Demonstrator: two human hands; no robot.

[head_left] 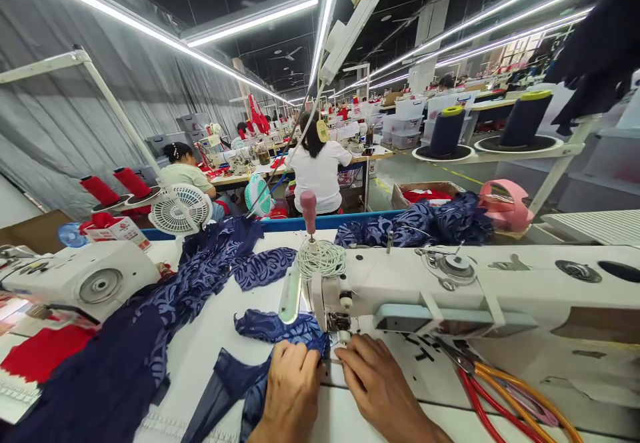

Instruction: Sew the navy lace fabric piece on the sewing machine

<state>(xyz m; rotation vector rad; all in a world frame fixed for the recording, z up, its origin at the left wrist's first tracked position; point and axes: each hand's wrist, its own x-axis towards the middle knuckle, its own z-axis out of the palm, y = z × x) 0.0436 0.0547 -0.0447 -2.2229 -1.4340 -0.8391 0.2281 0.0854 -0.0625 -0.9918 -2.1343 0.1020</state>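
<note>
My left hand (294,380) is closed on navy patterned fabric (297,328), just left of the sewing machine's needle area. Part of that fabric lies beyond my knuckles, and sheer navy fabric (225,376) spreads to the left of my wrist. My right hand (375,373) is beside the presser foot, its fingers bent together. Whatever lies between its fingertips is too small or hidden to name. Above both hands is the white sewing machine (480,263), with a pink-handled tool (309,210) standing upright on its head and a coil of pale cord (323,258) around it.
Scissors with red and orange handles (480,370) lie at the right. A long heap of navy patterned fabric (165,316) runs down the left, near another sewing machine (85,280). Thread cones (447,133) stand at the right. A co-worker in a white top (317,170) sits ahead.
</note>
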